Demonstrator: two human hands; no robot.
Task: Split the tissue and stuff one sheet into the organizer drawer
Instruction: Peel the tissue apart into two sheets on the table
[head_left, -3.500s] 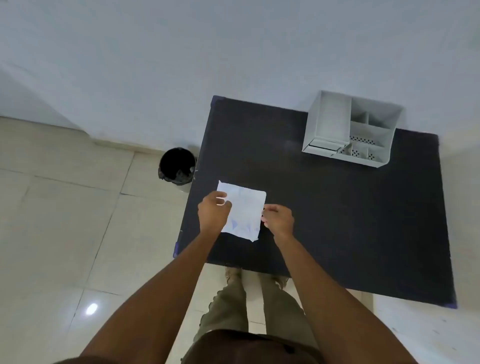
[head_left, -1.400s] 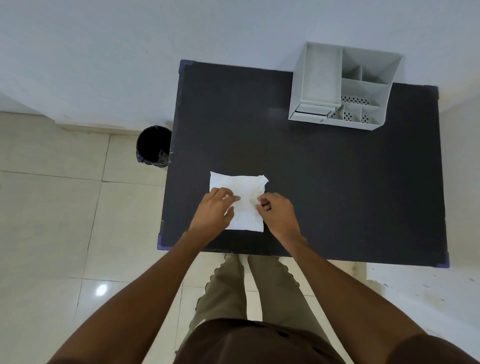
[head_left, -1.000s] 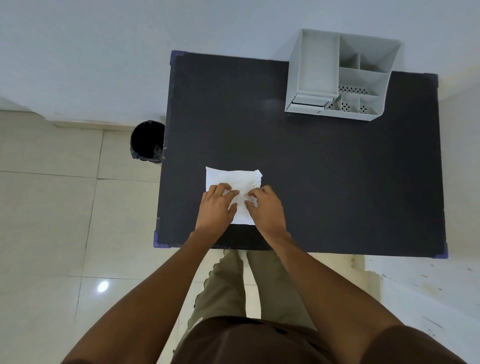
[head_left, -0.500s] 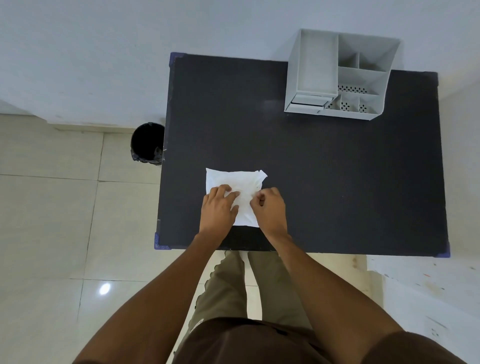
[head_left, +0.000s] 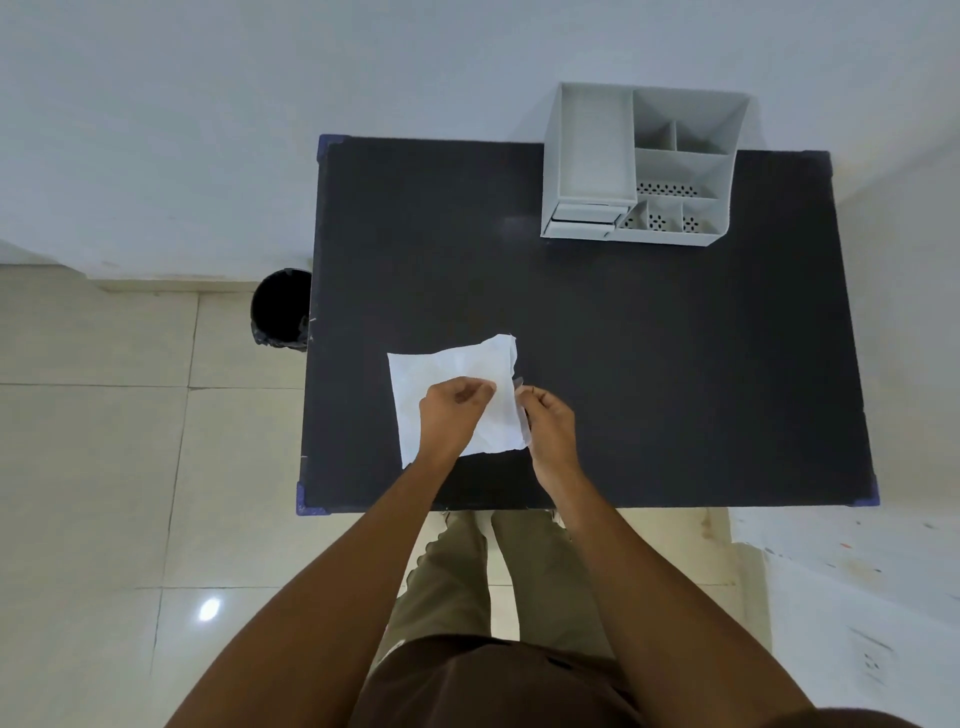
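A white tissue (head_left: 447, 371) is held just above the near left part of the black table (head_left: 649, 332), its right edge lifted and curled. My left hand (head_left: 451, 415) pinches the tissue near its right side, fingers curled over it. My right hand (head_left: 548, 423) pinches the tissue's right edge, where a thin layer shows apart from the rest. The grey desk organizer (head_left: 641, 166) stands at the far right of the table against the wall, with two small shut drawers (head_left: 584, 221) at its front left.
A black waste bin (head_left: 280, 306) stands on the tiled floor just left of the table. The white wall runs behind the table. A pale surface (head_left: 857, 597) lies at the lower right. My legs show below the table's near edge.
Both hands have lifted from pressing the tissue flat. The tissue's right edge has risen and curled, and my right hand has shifted slightly right, pulling at that edge.
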